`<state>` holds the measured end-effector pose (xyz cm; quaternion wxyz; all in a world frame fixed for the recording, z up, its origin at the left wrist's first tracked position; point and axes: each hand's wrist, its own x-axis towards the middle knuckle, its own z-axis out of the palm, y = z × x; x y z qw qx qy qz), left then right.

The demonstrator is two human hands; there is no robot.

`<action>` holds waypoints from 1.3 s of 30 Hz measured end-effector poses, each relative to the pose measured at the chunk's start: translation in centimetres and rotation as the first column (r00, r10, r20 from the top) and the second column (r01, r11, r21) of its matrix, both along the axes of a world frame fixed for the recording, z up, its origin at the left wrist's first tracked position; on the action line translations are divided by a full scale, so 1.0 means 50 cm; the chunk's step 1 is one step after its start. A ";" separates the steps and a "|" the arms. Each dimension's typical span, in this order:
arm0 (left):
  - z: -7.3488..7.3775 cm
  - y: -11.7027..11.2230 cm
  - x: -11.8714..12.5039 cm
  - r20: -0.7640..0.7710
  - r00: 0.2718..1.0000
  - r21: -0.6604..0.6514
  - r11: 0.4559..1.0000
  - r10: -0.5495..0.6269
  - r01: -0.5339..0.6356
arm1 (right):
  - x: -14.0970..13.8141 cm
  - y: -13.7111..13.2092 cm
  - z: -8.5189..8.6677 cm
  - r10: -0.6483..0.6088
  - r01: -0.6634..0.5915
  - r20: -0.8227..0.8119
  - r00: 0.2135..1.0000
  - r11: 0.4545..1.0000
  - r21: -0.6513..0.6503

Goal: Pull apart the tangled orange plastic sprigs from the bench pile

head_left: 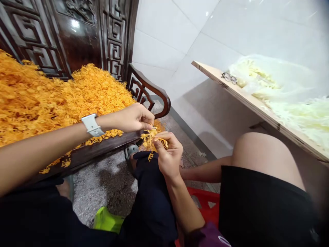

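My left hand [140,118], with a pale watch on its wrist, pinches the top of a small bunch of orange-yellow frilly flower pieces [148,140]. Thumb and forefinger of my right hand [169,151] are closed on the same bunch from below right, with a few strands showing between the fingers. The two hands almost meet above my dark trousers. Exactly what each fingertip grips is partly hidden. To the left, a large heap of similar orange flower pieces [100,91] covers a dark carved wooden bench [102,145].
On the right, a slanting-looking wooden board [210,73] carries eyeglasses [228,78], a clear plastic bag [285,73] and pale yellow-white pieces [305,115]. Another person's bare knee [264,154] is close by my right arm. A red stool [205,202] and a bright green object [108,219] are below.
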<state>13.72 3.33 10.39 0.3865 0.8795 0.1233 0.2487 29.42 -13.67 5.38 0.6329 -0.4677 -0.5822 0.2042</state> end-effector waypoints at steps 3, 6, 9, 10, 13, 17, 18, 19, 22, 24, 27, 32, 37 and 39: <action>-0.018 0.080 -0.040 0.100 0.946 -0.141 0.946 0.308 -0.293 | -0.015 -0.027 0.003 0.368 -0.367 0.139 0.919 0.930 -0.034; -0.010 0.121 -0.094 -0.189 0.964 -0.254 0.939 0.187 -0.232 | -0.028 -0.039 0.007 0.754 -0.713 0.239 0.612 0.657 -0.246; 0.009 0.099 -0.111 -0.506 0.788 -0.458 0.883 -0.352 0.101 | -0.027 -0.028 0.015 0.829 -0.754 0.203 0.521 0.559 -0.344; 0.013 0.092 -0.112 -0.530 0.707 -0.508 0.843 -0.468 0.177 | -0.025 -0.024 0.018 0.825 -0.746 0.190 0.532 0.563 -0.356; 0.005 0.121 -0.137 -0.434 0.841 -0.463 0.881 -0.322 0.098 | -0.020 -0.021 0.023 0.822 -0.751 0.143 0.551 0.563 -0.344; -0.048 0.241 -0.244 0.038 0.883 -0.514 0.767 0.468 -0.384 | -0.024 -0.036 0.022 0.829 -0.779 0.095 0.551 0.552 -0.297; -0.063 0.267 -0.273 0.102 0.814 -0.612 0.681 0.572 -0.402 | -0.025 -0.039 0.022 0.826 -0.777 0.094 0.556 0.557 -0.295; -0.076 0.287 -0.297 0.129 0.752 -0.713 0.588 0.646 -0.382 | -0.025 -0.041 0.022 0.822 -0.773 0.095 0.562 0.563 -0.294; -0.095 0.312 -0.325 0.150 0.642 -0.874 0.405 0.752 -0.270 | -0.021 -0.042 0.025 0.804 -0.764 0.076 0.590 0.586 -0.269; -0.087 0.305 -0.305 0.182 0.674 -0.865 0.442 0.716 -0.236 | -0.016 -0.038 0.026 0.751 -0.725 0.028 0.659 0.645 -0.243; -0.056 0.264 -0.243 0.133 0.835 -0.783 0.573 0.535 -0.243 | -0.009 -0.028 0.019 0.578 -0.588 -0.112 0.808 0.785 -0.193; -0.005 0.108 -0.116 -0.269 0.954 -0.498 0.867 -0.130 -0.023 | 0.004 -0.001 -0.003 0.224 -0.318 -0.414 0.882 0.932 -0.174; 0.003 -0.049 -0.010 -0.254 0.890 -0.303 0.905 -0.379 0.299 | 0.008 0.012 0.000 0.012 -0.143 -0.603 0.798 0.975 -0.169; 0.000 -0.069 0.009 -0.190 0.936 -0.200 0.945 -0.297 0.260 | 0.009 0.014 0.005 0.003 -0.131 -0.641 0.767 0.980 -0.152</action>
